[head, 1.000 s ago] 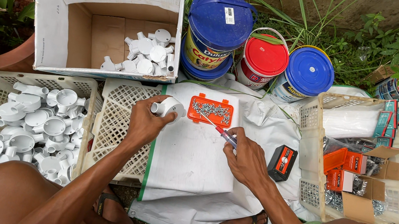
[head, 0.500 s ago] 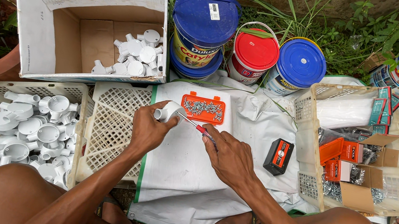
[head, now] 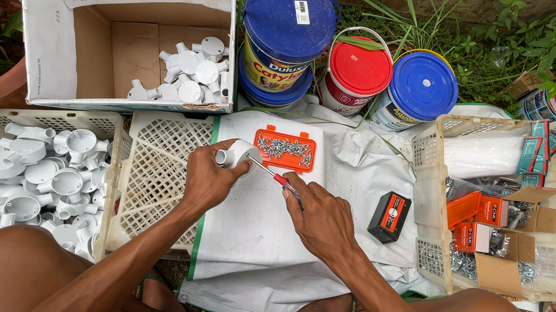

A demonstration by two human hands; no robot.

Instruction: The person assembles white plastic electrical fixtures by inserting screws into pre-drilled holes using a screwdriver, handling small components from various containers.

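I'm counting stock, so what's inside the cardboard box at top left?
The cardboard box holds a small pile of white round conduit fittings in its right corner. Fittings lower in the pile are covered.

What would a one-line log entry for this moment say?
left hand: holds white fitting | right hand: screwdriver tip at fitting | orange screw tray: beyond hands

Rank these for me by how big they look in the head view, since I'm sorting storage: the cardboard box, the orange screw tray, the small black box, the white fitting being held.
1. Cardboard box
2. Orange screw tray
3. Small black box and white fitting in the left hand: look alike, and the fitting is partly covered, so unranked.
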